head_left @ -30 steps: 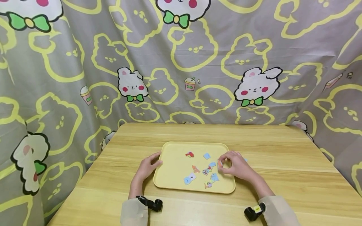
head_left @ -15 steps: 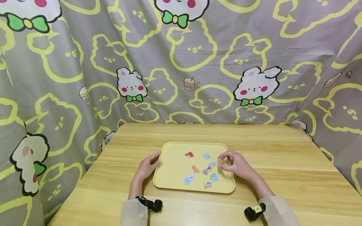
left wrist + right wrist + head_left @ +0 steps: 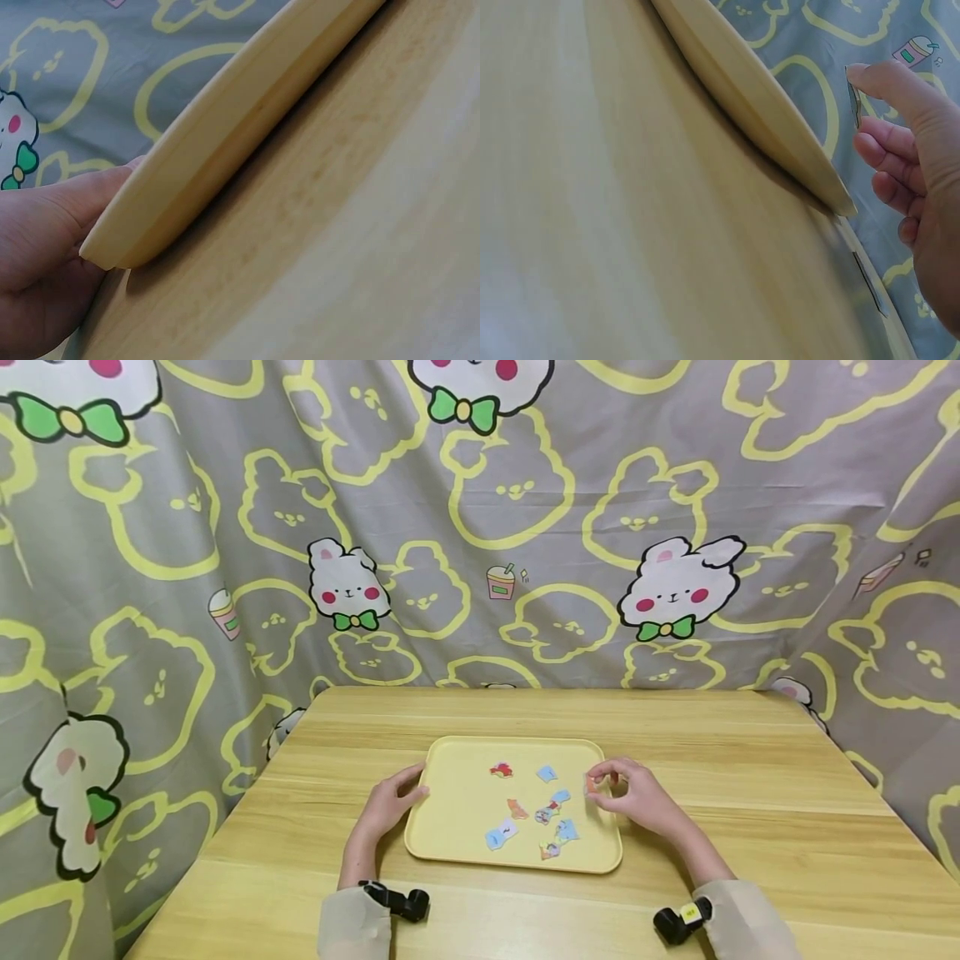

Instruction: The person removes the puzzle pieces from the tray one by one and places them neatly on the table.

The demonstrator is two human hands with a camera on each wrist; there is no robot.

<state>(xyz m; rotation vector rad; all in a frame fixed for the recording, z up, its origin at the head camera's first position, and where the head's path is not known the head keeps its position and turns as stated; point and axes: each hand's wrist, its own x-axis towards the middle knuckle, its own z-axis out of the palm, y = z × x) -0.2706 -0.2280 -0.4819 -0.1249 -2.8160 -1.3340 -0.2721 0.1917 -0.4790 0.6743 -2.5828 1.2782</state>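
Between thumb and fingers my right hand [image 3: 628, 792] pinches an orange jigsaw puzzle piece [image 3: 590, 785], raised over the right side of a yellow tray [image 3: 450, 810]. From the right wrist view the same puzzle piece [image 3: 854, 97] appears nearly edge-on. My left hand [image 3: 392, 802] grips the tray's left edge, thumb on the rim; its other fingers are partly hidden. On the tray lie a red piece [image 3: 501, 770], a small blue piece [image 3: 547, 773], an orange piece [image 3: 517, 809], a blue and lilac group [image 3: 502, 834] and other colourful pieces [image 3: 558, 839].
A wooden table [image 3: 337, 727] carries the tray. One more flat piece [image 3: 870, 283] lies on the table past the tray's corner, visible from the right wrist. Behind the table hangs a grey patterned curtain [image 3: 465, 635].
My right hand has shifted slightly to the right with the orange puzzle piece, which now looks turned. The left hand stays on the tray edge, and the pieces on the tray lie as before.
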